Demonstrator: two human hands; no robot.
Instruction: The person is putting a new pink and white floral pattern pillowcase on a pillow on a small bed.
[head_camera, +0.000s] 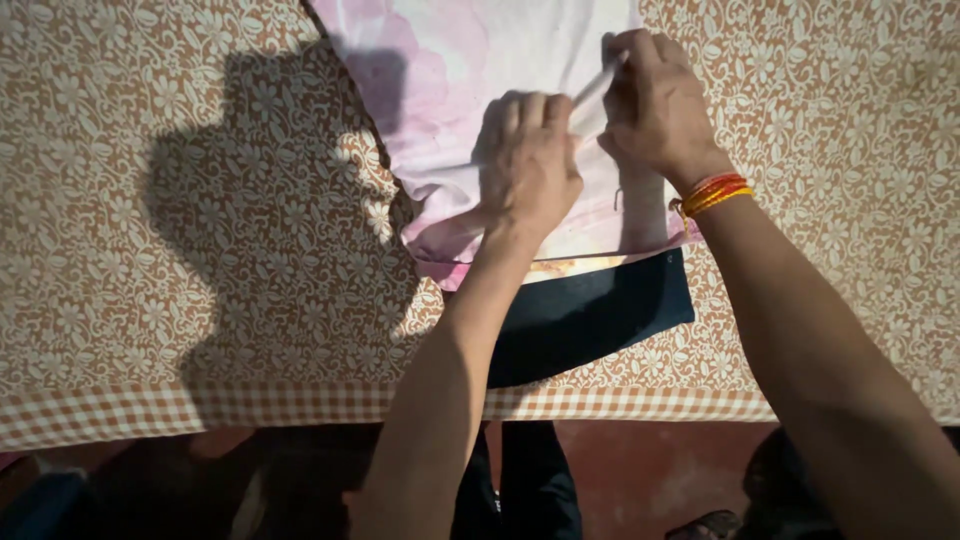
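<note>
White-and-pink cloth (480, 90) lies spread on the counter (200, 250), which is covered with a brown floral-patterned cover edged in a checked border. A dark navy fabric (590, 315) sits under the cloth's near edge and hangs towards the person.

Left hand (528, 165): curled closed, knuckles up, bearing down on the cloth near its lower middle; it appears to pinch a fold, though the fingertips are hidden beneath the hand. Right hand (655, 105): closed in a pinch on a narrow raised strip of the same cloth, just beside the left hand. Orange and red threads (712, 192) circle the right wrist.

Assessment: the strip is drawn taut between the two hands. For a clean result, the inspector judges that tension should stay even along the strip, the left hand should anchor the cloth flat so the layers beneath do not creep, and the raised edge should run straight. Strong shadow across the counter obscures the cloth's left border.
</note>
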